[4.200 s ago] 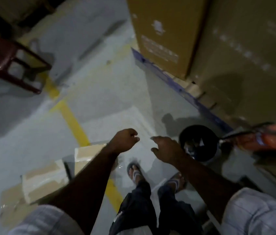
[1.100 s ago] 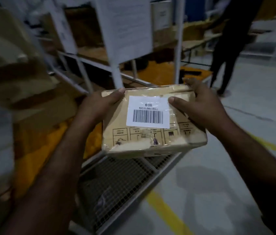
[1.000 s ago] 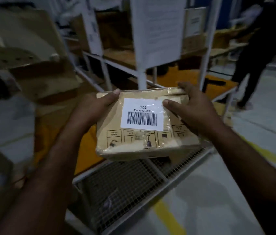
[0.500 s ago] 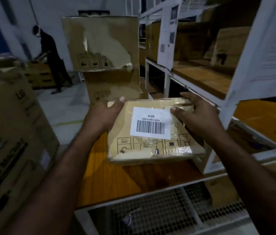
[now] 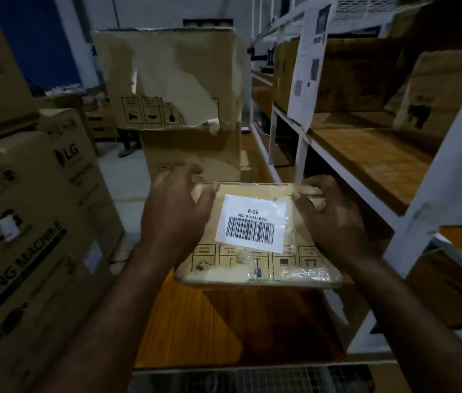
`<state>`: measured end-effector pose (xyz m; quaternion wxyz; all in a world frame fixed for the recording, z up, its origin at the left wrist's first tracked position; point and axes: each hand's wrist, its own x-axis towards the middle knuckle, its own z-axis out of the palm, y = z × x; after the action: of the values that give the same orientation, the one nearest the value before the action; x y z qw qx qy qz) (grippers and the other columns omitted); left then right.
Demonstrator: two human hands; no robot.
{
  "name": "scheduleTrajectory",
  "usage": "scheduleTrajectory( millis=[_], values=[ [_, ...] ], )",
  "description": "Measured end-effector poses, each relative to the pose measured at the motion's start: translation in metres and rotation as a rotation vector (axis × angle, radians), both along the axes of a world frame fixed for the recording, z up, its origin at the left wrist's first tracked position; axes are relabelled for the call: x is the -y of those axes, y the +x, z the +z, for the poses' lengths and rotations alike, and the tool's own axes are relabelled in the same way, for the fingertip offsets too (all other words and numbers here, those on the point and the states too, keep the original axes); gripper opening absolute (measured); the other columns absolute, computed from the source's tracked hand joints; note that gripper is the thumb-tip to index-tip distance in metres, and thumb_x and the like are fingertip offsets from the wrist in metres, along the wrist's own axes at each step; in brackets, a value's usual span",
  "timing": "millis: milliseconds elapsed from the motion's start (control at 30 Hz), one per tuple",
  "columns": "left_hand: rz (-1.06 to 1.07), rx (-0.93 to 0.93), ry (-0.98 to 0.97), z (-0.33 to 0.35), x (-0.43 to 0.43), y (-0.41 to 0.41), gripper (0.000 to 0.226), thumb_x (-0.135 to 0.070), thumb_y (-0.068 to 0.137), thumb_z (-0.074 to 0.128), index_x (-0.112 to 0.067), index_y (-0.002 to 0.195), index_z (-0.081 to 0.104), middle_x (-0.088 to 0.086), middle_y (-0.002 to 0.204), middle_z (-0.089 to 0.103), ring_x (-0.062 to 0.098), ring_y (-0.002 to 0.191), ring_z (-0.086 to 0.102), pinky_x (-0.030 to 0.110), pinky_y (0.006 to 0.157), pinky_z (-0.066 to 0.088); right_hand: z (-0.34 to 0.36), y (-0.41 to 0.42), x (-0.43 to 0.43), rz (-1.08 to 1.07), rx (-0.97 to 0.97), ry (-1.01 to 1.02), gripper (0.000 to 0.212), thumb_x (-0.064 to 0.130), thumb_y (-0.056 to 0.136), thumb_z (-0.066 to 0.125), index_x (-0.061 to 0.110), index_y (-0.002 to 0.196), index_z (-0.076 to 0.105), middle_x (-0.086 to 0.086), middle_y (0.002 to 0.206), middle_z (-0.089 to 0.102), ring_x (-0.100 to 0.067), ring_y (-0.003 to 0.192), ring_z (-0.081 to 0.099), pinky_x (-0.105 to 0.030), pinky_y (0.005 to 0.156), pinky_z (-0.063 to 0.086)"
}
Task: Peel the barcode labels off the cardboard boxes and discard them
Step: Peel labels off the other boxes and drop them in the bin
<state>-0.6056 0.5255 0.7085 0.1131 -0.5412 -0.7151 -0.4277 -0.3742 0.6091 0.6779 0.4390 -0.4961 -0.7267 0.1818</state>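
I hold a small flat cardboard box (image 5: 303,265) wrapped in clear tape in front of me, above a wooden shelf. A white barcode label (image 5: 252,222) reading 50/9 is stuck on its upper face, upside down to me. My left hand (image 5: 173,214) grips the box's far left corner, its fingers blurred, thumb on the top face beside the label. My right hand (image 5: 334,219) grips the right edge, and its thumb presses the face next to the label's upper right corner.
Large LG washing-machine cartons (image 5: 25,222) stand on the left. Ahead is a stack of cardboard boxes (image 5: 184,80) with torn paper. A white metal rack (image 5: 303,143) with wooden shelves and boxes runs along the right. An orange-brown wooden shelf (image 5: 224,321) lies under the box.
Four seconds ago both hands were empty above the floor; since one second ago they carry the box. My view swung left along the rack, and my left hand slid to the box's far corner.
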Motion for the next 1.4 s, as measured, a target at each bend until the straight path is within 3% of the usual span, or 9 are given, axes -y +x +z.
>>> scheduleTrajectory(
  millis=[167, 267, 467, 633, 733, 833, 933, 1167, 1400],
  values=[
    [-0.412, -0.206, -0.193, 0.002, 0.006, 0.017, 0.065, -0.065, 0.08, 0.06, -0.031, 0.135, 0.052, -0.011, 0.15, 0.041, -0.003, 0.133, 0.021, 0.034, 0.114, 0.02, -0.004, 0.0, -0.011, 0.031, -0.042, 0.021, 0.035, 0.05, 0.093, 0.056, 0.03, 0.12, 0.049, 0.002, 0.12, 0.061, -0.019, 0.106, 0.059, -0.025, 0.076, 0.042],
    [-0.424, -0.366, -0.334, 0.0, 0.008, 0.018, 0.103, -0.087, 0.062, 0.056, -0.032, 0.147, 0.037, -0.012, 0.162, 0.018, 0.001, 0.146, 0.004, 0.031, 0.119, -0.004, -0.007, -0.001, -0.01, 0.029, -0.051, 0.01, 0.036, 0.048, 0.093, 0.056, 0.03, 0.123, 0.048, 0.001, 0.12, 0.061, -0.018, 0.106, 0.057, -0.023, 0.07, 0.038],
    [-0.324, -0.456, -0.468, -0.006, 0.004, 0.041, 0.129, -0.096, 0.053, 0.048, -0.03, 0.155, 0.006, -0.009, 0.163, -0.017, 0.009, 0.147, -0.025, 0.046, 0.121, -0.013, -0.003, -0.006, -0.012, -0.003, 0.0, 0.021, 0.039, 0.049, 0.094, 0.052, 0.027, 0.124, 0.045, 0.001, 0.119, 0.06, -0.019, 0.106, 0.058, -0.027, 0.075, 0.041],
    [-0.365, -0.514, -0.312, -0.016, -0.002, 0.066, 0.109, -0.088, 0.065, 0.054, -0.019, 0.148, 0.035, 0.002, 0.164, 0.018, 0.018, 0.151, 0.006, 0.044, 0.123, 0.0, -0.003, -0.009, -0.006, -0.029, 0.03, 0.027, 0.041, 0.053, 0.093, 0.047, 0.03, 0.125, 0.041, -0.002, 0.125, 0.058, -0.024, 0.11, 0.058, -0.036, 0.083, 0.049],
    [-0.397, -0.49, -0.105, -0.027, -0.003, 0.072, 0.079, -0.074, 0.074, 0.061, -0.011, 0.122, 0.063, 0.011, 0.147, 0.049, 0.027, 0.142, 0.036, 0.048, 0.121, 0.019, -0.004, -0.008, -0.004, -0.045, 0.043, 0.036, 0.042, 0.051, 0.093, 0.047, 0.027, 0.127, 0.041, -0.003, 0.128, 0.058, -0.025, 0.115, 0.057, -0.034, 0.085, 0.043],
    [-0.405, -0.473, 0.008, -0.04, -0.002, 0.08, 0.058, -0.06, 0.081, 0.064, -0.007, 0.103, 0.07, 0.014, 0.132, 0.062, 0.029, 0.129, 0.051, 0.049, 0.115, 0.03, -0.004, -0.008, 0.002, -0.044, 0.048, 0.059, 0.04, 0.048, 0.094, 0.05, 0.027, 0.127, 0.043, -0.001, 0.126, 0.058, -0.021, 0.113, 0.056, -0.027, 0.078, 0.04],
    [-0.45, -0.427, 0.067, -0.046, 0.0, 0.08, 0.039, -0.043, 0.085, 0.067, -0.007, 0.1, 0.073, 0.012, 0.127, 0.066, 0.027, 0.126, 0.055, 0.046, 0.113, 0.035, -0.005, -0.008, 0.008, -0.055, 0.064, 0.091, 0.038, 0.043, 0.096, 0.052, 0.024, 0.129, 0.044, -0.001, 0.125, 0.058, -0.016, 0.107, 0.055, -0.02, 0.067, 0.035],
    [-0.528, -0.413, 0.128, -0.043, 0.004, 0.072, 0.015, -0.025, 0.083, 0.068, -0.011, 0.085, 0.072, 0.005, 0.108, 0.071, 0.022, 0.104, 0.061, 0.054, 0.108, 0.037, 0.001, -0.014, 0.009, -0.046, 0.062, 0.087, 0.034, 0.043, 0.096, 0.052, 0.026, 0.125, 0.044, 0.003, 0.115, 0.058, -0.012, 0.098, 0.056, -0.026, 0.071, 0.04],
    [-0.479, -0.228, 0.02, -0.033, 0.011, 0.087, 0.015, -0.027, 0.073, 0.055, -0.021, 0.059, 0.053, -0.005, 0.081, 0.049, 0.016, 0.087, 0.05, 0.044, 0.117, 0.022, 0.003, -0.012, 0.011, -0.056, 0.09, 0.018, 0.039, 0.048, 0.096, 0.048, 0.029, 0.129, 0.042, -0.001, 0.125, 0.058, -0.021, 0.111, 0.056, -0.032, 0.081, 0.043]
  ],
)
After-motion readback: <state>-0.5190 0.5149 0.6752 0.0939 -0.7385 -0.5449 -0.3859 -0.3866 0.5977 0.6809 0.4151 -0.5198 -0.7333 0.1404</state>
